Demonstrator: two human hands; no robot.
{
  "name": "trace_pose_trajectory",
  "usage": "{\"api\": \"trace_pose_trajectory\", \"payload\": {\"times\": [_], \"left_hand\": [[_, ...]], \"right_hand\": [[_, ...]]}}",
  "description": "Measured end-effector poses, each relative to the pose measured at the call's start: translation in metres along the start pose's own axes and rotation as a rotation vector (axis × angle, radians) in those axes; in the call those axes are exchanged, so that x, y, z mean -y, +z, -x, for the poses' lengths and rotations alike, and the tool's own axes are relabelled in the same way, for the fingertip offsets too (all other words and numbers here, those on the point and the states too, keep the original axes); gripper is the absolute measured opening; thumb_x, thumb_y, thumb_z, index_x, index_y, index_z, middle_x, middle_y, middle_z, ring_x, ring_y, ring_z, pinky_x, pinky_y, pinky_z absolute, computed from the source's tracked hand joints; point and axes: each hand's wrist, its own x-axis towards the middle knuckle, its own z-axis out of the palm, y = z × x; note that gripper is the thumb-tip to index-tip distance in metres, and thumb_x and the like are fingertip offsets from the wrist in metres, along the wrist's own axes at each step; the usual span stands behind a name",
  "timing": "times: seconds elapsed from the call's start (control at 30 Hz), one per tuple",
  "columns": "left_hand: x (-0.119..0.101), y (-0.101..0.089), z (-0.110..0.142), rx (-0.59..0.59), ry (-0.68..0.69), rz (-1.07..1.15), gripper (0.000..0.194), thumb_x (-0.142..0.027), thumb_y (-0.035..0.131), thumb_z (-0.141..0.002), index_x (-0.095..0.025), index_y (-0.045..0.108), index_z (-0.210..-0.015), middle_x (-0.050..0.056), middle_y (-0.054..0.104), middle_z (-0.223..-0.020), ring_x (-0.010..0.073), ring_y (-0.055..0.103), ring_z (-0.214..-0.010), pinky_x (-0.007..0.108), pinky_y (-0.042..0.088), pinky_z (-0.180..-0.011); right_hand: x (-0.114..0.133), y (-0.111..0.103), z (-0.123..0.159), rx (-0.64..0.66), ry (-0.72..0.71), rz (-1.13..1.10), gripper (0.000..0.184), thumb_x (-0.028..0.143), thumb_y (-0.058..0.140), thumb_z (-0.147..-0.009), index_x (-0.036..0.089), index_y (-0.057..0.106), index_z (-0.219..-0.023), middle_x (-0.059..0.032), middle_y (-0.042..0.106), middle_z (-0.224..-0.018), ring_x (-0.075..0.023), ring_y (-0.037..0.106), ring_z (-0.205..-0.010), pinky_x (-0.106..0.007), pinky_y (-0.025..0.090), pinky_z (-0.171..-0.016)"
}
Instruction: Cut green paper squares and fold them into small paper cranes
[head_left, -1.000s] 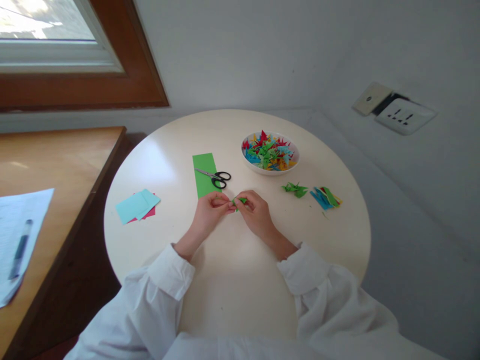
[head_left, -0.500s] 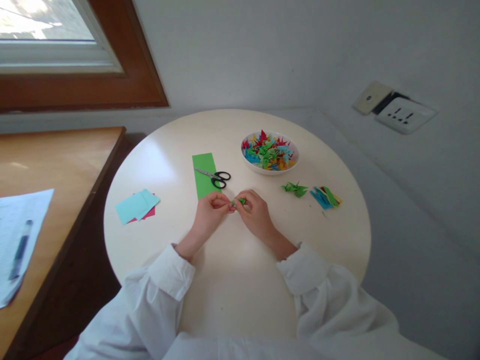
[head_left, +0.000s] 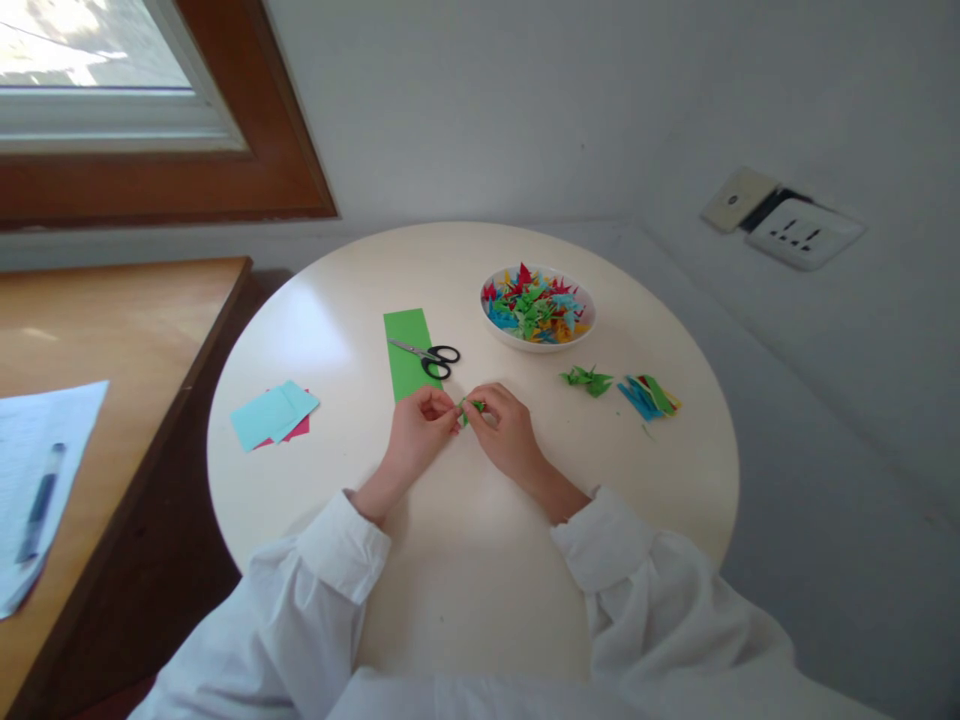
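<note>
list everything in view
table: 1, cream, centre
bowl: 1, white, table's back
folded papers: many, multicoloured, in bowl
sheet: 1, green, under scissors
scissors: 1, black-handled, on sheet
squares: 2, pale blue, table's left
backing paper: unclear, red, beneath squares
folded cluster: unclear, green, nearer than bowl
paper pile: 1, multicoloured, table's right
desk: 1, brown, left
document: unclear, white, on desk
pen: 1, dark, on document
window: 1, brown-framed, upper left
socket: 1, white, right wall
plate: 1, beige, beside socket
held piece: 1, green, centre
left hand, right hand: 2, bare, centre
sleeves: 2, white, foreground
</note>
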Motion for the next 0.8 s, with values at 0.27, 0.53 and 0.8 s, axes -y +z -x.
{"api": "trace_pose_trajectory", "payload": {"times": [0.27,0.53,0.8], "left_hand": [[-0.001,-0.005,0.003,-0.083,0.164,-0.226,0.010,-0.019,0.062,-0.063,-0.017,0.053,-0.066,-0.003,0.055,-0.058,0.0087,0.050,-0.051,0.020,0.038,-0.049],[-0.002,-0.009,-0.001,0.070,0.276,-0.168,0.022,-0.024,0.067,-0.066,-0.018,0.060,-0.086,0.005,0.063,-0.089,0.0154,0.059,-0.083,0.028,0.046,-0.077],[0.000,-0.010,0.000,0.146,0.326,-0.122,0.011,-0.025,0.063,-0.071,-0.017,0.061,-0.077,0.007,0.063,-0.085,0.0159,0.059,-0.082,0.029,0.046,-0.079]], "right_hand": [[0.000,-0.006,0.001,-0.022,-0.031,0.024,0.009,0.019,0.054,-0.080,0.021,0.063,-0.079,-0.0031,0.064,-0.077,-0.0138,0.055,-0.064,-0.027,0.046,-0.060],[-0.005,-0.007,0.002,0.005,-0.009,-0.107,0.014,0.022,0.053,-0.081,0.023,0.066,-0.082,-0.0036,0.068,-0.082,-0.0160,0.062,-0.073,-0.030,0.050,-0.067],[-0.011,-0.006,0.005,-0.019,0.144,-0.262,0.009,0.022,0.059,-0.075,0.022,0.066,-0.081,-0.0008,0.067,-0.076,-0.0131,0.061,-0.062,-0.026,0.051,-0.059]]}}
